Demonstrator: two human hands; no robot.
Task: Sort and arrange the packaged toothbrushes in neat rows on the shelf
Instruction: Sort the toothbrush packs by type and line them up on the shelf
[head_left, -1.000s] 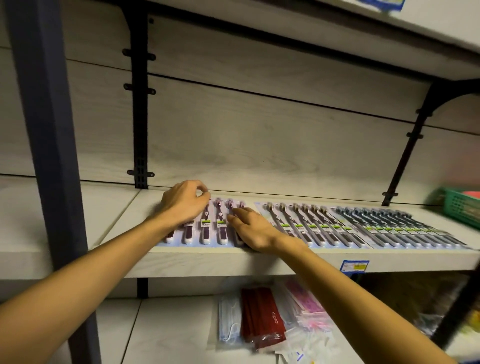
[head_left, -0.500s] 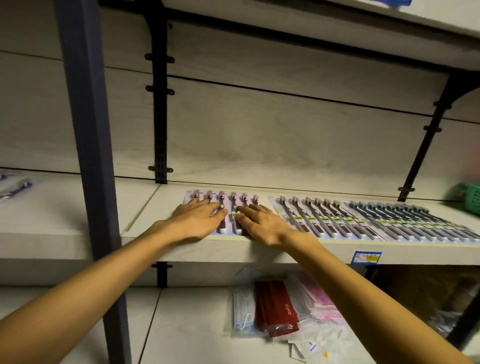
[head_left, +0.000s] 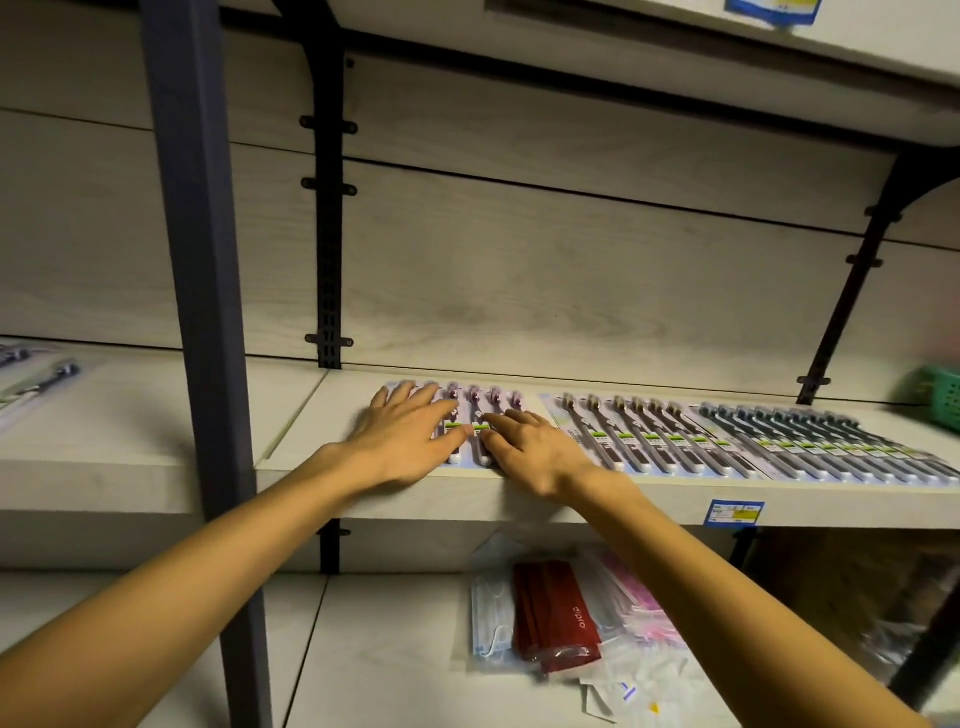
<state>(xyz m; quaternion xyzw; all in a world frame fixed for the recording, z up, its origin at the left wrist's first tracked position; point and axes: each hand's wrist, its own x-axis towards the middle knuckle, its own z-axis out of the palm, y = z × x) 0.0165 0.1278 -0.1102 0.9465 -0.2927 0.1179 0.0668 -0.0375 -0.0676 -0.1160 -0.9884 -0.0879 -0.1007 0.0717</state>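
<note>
Purple-handled packaged toothbrushes (head_left: 480, 415) are pressed flat under both hands at the left end of the row. The left hand (head_left: 402, 441) is laid open, its fingers straight and spread over the leftmost packs; the right hand (head_left: 535, 452) is also open, its fingers extended onto the packs just beside. Nothing is gripped. The packs are probably held down this way so that their edges can be squared against each other and against the front of the shelf (head_left: 291, 452). To the right, a brown-handled group (head_left: 639, 436) and then a dark grey group (head_left: 831, 441) are already laid in close rows, sorted by colour. At the far right a green basket (head_left: 940, 397) is partly seen. On the lower shelf, packs of face masks (head_left: 550, 618) are lying.
</note>
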